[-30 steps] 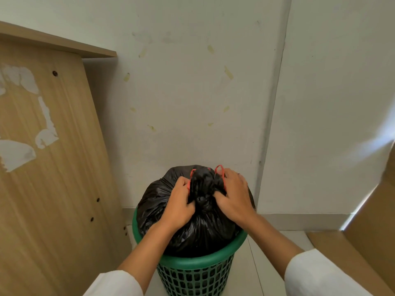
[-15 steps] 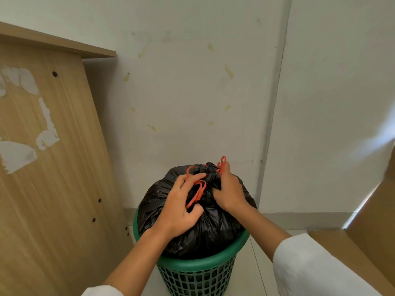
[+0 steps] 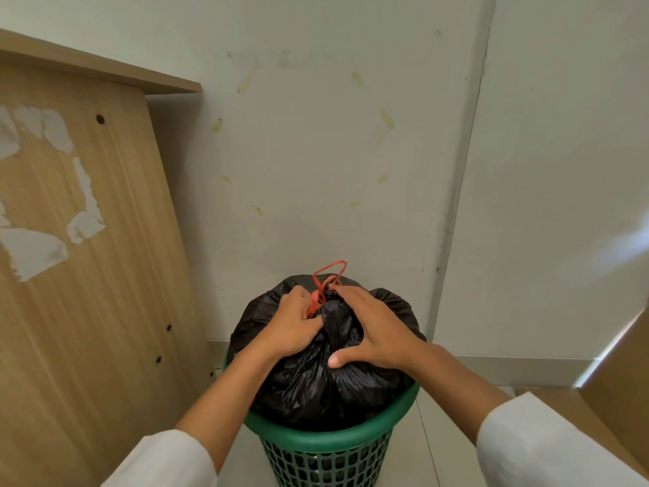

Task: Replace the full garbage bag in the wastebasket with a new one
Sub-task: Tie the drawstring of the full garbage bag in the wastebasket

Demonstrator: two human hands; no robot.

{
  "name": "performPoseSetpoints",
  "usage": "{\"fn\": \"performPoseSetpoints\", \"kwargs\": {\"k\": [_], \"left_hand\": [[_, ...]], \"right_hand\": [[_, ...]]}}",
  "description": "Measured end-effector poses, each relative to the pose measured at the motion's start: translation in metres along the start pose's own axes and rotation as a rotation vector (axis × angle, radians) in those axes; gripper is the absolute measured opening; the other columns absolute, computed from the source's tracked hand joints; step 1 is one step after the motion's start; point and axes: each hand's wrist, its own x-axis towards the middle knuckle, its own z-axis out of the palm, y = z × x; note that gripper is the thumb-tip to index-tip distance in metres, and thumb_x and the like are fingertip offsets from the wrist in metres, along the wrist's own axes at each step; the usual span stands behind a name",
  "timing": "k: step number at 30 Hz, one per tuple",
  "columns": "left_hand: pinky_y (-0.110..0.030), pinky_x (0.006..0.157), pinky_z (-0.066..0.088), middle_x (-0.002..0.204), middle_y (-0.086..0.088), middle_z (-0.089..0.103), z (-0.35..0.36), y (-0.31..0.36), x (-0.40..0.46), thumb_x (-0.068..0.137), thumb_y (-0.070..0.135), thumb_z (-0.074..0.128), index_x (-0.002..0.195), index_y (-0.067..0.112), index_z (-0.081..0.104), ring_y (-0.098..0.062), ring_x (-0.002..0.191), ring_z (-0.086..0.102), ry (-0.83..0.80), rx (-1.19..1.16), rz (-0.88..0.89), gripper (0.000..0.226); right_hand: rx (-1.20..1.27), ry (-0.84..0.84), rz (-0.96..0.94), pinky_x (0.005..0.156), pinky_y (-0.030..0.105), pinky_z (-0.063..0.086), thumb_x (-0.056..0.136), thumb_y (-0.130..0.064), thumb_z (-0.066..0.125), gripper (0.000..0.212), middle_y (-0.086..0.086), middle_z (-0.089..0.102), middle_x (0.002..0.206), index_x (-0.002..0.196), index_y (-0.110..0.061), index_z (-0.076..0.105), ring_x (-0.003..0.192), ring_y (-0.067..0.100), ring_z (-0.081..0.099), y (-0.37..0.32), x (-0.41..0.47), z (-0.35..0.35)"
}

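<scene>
A full black garbage bag [image 3: 316,388] bulges out of a green mesh wastebasket [image 3: 330,441] on the floor by the wall. Its gathered neck stands up between my hands, with red drawstring loops [image 3: 328,275] sticking out above it. My left hand [image 3: 293,328] is closed on the left side of the neck, with a red string running through its fingers. My right hand [image 3: 372,332] lies on the right side of the neck, fingertips pinching the string at the top and thumb pressed into the bag.
A wooden desk side panel [image 3: 80,275] with torn sticker patches stands close on the left. A white wall [image 3: 316,152] is right behind the basket. A brown wooden surface [image 3: 618,398] sits at the right. Pale floor tiles [image 3: 435,444] show around the basket.
My left hand has dropped from an open hold on the string loop to a closed grip at the bag's neck. My right hand spread wider over the bag, and the red loop now pokes up free.
</scene>
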Motion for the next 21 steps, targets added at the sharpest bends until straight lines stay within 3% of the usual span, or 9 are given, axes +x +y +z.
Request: {"fn": "performPoseSetpoints", "kwargs": {"k": [2, 3, 5, 8, 11, 14, 17, 19, 21], "left_hand": [[-0.036, 0.086, 0.035, 0.087, 0.000, 0.044, -0.003, 0.004, -0.001, 0.086, 0.034, 0.053, 0.086, 0.011, 0.043, -0.023, 0.091, 0.040, 0.007, 0.119, -0.033, 0.025], [-0.040, 0.089, 0.037, 0.087, -0.004, 0.049, -0.007, 0.003, -0.001, 0.084, 0.034, 0.052, 0.083, 0.007, 0.045, -0.024, 0.090, 0.044, -0.041, 0.098, -0.021, 0.028], [-0.045, 0.086, 0.040, 0.080, -0.007, 0.054, -0.018, 0.001, -0.007, 0.075, 0.035, 0.050, 0.076, 0.003, 0.050, -0.021, 0.079, 0.050, -0.147, -0.023, 0.011, 0.033], [-0.038, 0.078, 0.035, 0.075, 0.001, 0.047, -0.035, -0.004, -0.017, 0.066, 0.041, 0.049, 0.069, 0.013, 0.045, -0.016, 0.074, 0.045, -0.173, -0.050, 0.041, 0.028], [-0.034, 0.077, 0.048, 0.101, 0.005, 0.057, -0.038, -0.012, -0.024, 0.066, 0.043, 0.060, 0.095, 0.022, 0.047, -0.016, 0.077, 0.058, 0.009, -0.039, 0.163, 0.038], [-0.026, 0.067, 0.054, 0.107, 0.009, 0.047, -0.034, -0.019, -0.032, 0.074, 0.026, 0.073, 0.102, 0.025, 0.036, -0.010, 0.078, 0.060, 0.208, 0.028, 0.275, 0.046], [-0.026, 0.060, 0.046, 0.082, 0.009, 0.054, -0.020, -0.026, -0.039, 0.076, 0.028, 0.072, 0.086, 0.025, 0.049, -0.007, 0.069, 0.053, 0.327, 0.246, 0.425, 0.025], [-0.029, 0.055, 0.042, 0.064, 0.007, 0.059, -0.008, -0.027, -0.040, 0.077, 0.029, 0.071, 0.074, 0.025, 0.059, -0.007, 0.058, 0.052, 0.326, 0.323, 0.387, 0.013], [-0.029, 0.050, 0.034, 0.056, 0.003, 0.059, 0.002, -0.026, -0.037, 0.078, 0.025, 0.066, 0.073, 0.021, 0.062, -0.009, 0.049, 0.047, 0.331, 0.350, 0.321, 0.008]], "right_hand": [[-0.109, 0.046, 0.033, 0.108, 0.037, 0.032, 0.059, -0.073, 0.061, 0.105, 0.000, 0.045, 0.139, 0.145, -0.021, 0.029, 0.128, 0.018, 0.041, 0.001, 0.001, 0.003], [-0.166, 0.079, 0.063, 0.102, 0.041, 0.035, 0.061, -0.076, 0.052, 0.099, -0.002, 0.051, 0.133, 0.143, -0.024, 0.032, 0.121, 0.020, 0.045, 0.000, 0.000, 0.004], [-0.265, 0.132, 0.091, 0.091, 0.040, 0.034, 0.067, -0.073, 0.042, 0.082, -0.005, 0.057, 0.115, 0.133, -0.026, 0.042, 0.107, 0.021, 0.048, -0.004, -0.004, 0.008], [-0.355, 0.160, 0.075, 0.084, 0.035, 0.029, 0.074, -0.068, 0.037, 0.053, -0.008, 0.056, 0.088, 0.101, -0.025, 0.053, 0.094, 0.019, 0.047, -0.006, -0.007, 0.014], [-0.383, 0.154, 0.059, 0.083, 0.029, 0.022, 0.078, -0.063, 0.034, 0.042, -0.013, 0.049, 0.081, 0.086, -0.027, 0.053, 0.091, 0.015, 0.042, -0.004, -0.007, 0.014], [-0.187, 0.213, 0.042, 0.079, 0.030, 0.027, 0.077, -0.052, 0.042, 0.032, -0.012, 0.039, 0.077, 0.072, -0.020, 0.044, 0.082, 0.014, 0.039, -0.004, -0.008, 0.019], [0.107, 0.271, 0.120, 0.070, 0.035, 0.039, 0.068, -0.047, 0.049, 0.046, 0.003, 0.046, 0.087, 0.067, -0.001, 0.048, 0.080, 0.022, 0.048, -0.007, -0.008, 0.024], [0.161, 0.328, 0.160, 0.070, 0.028, 0.043, 0.062, -0.043, 0.055, 0.042, 0.003, 0.052, 0.088, 0.073, -0.002, 0.056, 0.080, 0.017, 0.053, -0.011, -0.008, 0.023], [0.225, 0.350, 0.197, 0.074, 0.034, 0.050, 0.059, -0.032, 0.062, 0.038, -0.001, 0.060, 0.092, 0.089, -0.014, 0.051, 0.083, 0.016, 0.059, -0.014, -0.007, 0.021]]}}
